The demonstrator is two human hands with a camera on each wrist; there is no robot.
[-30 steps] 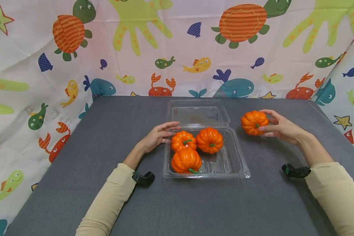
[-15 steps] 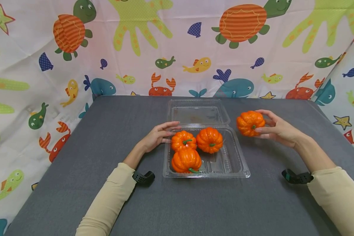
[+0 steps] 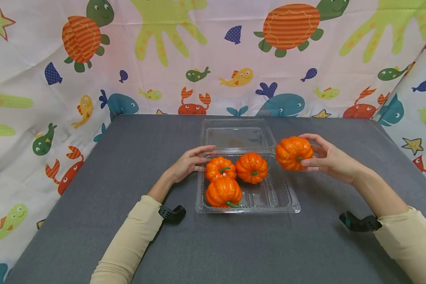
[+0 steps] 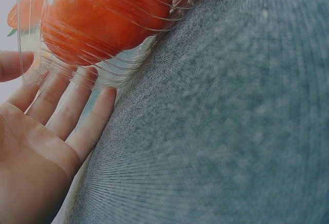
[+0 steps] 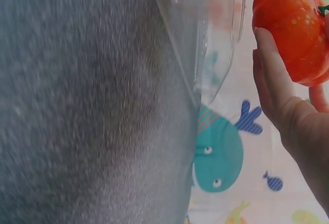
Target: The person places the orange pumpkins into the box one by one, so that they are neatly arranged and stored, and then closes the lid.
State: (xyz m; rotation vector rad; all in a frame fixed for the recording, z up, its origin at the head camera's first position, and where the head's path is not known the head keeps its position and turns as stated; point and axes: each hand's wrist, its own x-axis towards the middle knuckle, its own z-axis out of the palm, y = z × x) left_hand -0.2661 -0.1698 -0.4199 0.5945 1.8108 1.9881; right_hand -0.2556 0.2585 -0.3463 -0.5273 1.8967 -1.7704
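My right hand (image 3: 331,159) grips a small orange pumpkin (image 3: 291,153) between thumb and fingers, its green stem turned toward me. In the head view the pumpkin overlaps the back right corner of a clear plastic clamshell container (image 3: 255,210); in the right wrist view the held pumpkin (image 5: 288,29) is raised off the table. Three more pumpkins sit inside the container: one back left (image 3: 218,167), one front left (image 3: 223,193), one toward the back middle (image 3: 252,169). My left hand (image 3: 186,165) rests with nearly straight fingers (image 4: 77,106) against the container's left wall, thumb close to the rim.
The container's lid (image 3: 237,134) lies folded back behind its base. Grey cloth covers the table (image 3: 248,248). A white curtain (image 3: 213,47) printed with sea animals hangs behind and at the sides. Dark bands (image 3: 171,213) sit at both wrists.
My right hand has carried the gripped pumpkin left and slightly nearer, from beside the container to over its back right corner. The left hand and the other pumpkins stay put.
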